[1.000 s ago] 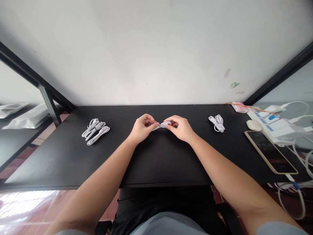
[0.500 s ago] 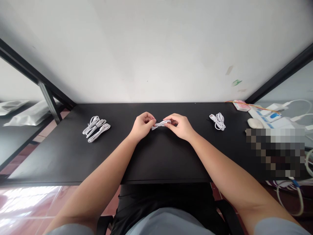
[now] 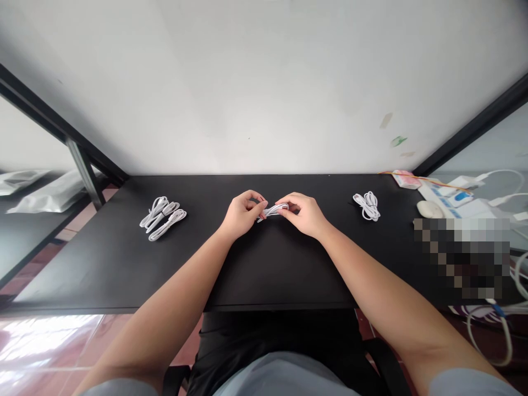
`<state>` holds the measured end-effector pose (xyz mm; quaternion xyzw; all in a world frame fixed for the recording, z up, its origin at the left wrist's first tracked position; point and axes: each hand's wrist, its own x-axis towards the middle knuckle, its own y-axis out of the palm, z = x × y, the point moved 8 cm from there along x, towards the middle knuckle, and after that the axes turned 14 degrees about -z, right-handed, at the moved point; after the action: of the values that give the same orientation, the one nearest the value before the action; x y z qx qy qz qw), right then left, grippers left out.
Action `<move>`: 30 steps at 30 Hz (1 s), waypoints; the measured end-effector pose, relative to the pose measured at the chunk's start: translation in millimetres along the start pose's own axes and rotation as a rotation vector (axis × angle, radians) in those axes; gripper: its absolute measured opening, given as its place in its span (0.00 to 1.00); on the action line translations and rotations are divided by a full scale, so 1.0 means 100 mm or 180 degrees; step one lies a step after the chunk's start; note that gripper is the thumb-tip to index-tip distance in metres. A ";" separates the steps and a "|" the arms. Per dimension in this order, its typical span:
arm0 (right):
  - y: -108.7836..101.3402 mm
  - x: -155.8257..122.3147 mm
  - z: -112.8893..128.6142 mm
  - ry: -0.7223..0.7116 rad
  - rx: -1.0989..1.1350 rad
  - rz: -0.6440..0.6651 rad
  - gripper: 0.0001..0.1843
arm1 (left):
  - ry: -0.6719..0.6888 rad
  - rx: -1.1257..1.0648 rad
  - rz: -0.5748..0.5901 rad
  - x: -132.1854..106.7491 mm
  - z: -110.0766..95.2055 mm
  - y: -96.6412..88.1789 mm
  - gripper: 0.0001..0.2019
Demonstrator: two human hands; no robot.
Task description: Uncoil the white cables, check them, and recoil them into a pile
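Left hand [image 3: 244, 214], edged rightward, and right hand [image 3: 304, 214] pinch a crosswise white cable bundle [image 3: 272, 210].

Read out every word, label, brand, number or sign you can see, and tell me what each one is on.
No text can be read here.
Power strip: blue marks, too small and blurred to read.
Pink box: too blurred to read any print.
Wall: a green mark, no readable letters.
Held cable: no lettering visible.
Pixelated patch at right: nothing readable.
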<state>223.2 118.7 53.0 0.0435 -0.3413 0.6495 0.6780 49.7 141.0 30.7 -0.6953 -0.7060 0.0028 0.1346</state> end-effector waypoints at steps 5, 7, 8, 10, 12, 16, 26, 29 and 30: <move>0.01 0.00 -0.03 0.0062 0.0005 0.0062 0.08 | 0.0166 -0.0237 -0.0177 0.01 -0.03 -0.02 0.14; 0.02 -0.01 -0.04 0.0124 0.0028 0.0107 0.08 | 0.0152 -0.0310 -0.0177 0.02 -0.01 -0.02 0.14; 0.02 -0.01 -0.05 0.0159 0.0055 0.0117 0.08 | 0.0140 -0.0330 -0.0183 0.03 0.00 -0.02 0.14; 0.02 0.00 -0.05 0.0219 0.0139 0.0122 0.08 | 0.0107 -0.0317 -0.0237 0.04 0.02 -0.04 0.14; 0.01 0.00 -0.03 0.0247 0.0233 0.0098 0.09 | 0.0060 -0.0254 -0.0340 0.05 0.04 -0.07 0.14; -0.05 0.02 0.01 0.0213 0.0405 -0.0127 0.09 | -0.0202 -0.0238 -0.0526 0.07 0.10 -0.14 0.13; -0.28 0.06 -0.17 0.0449 0.0576 -0.0955 0.14 | -0.0650 -0.0469 -0.1198 0.16 0.31 -0.39 0.10; -0.31 0.07 -0.23 0.0606 0.0744 -0.1015 0.16 | -0.0719 -0.0573 -0.1262 0.17 0.35 -0.40 0.10; -0.31 0.07 -0.24 0.0655 0.0794 -0.1015 0.16 | -0.0727 -0.0610 -0.1211 0.16 0.35 -0.38 0.10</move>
<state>260.3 132.1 49.8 0.1139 -0.1761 0.5723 0.7928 5.4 162.3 7.3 -0.5546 -0.8319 -0.0111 -0.0146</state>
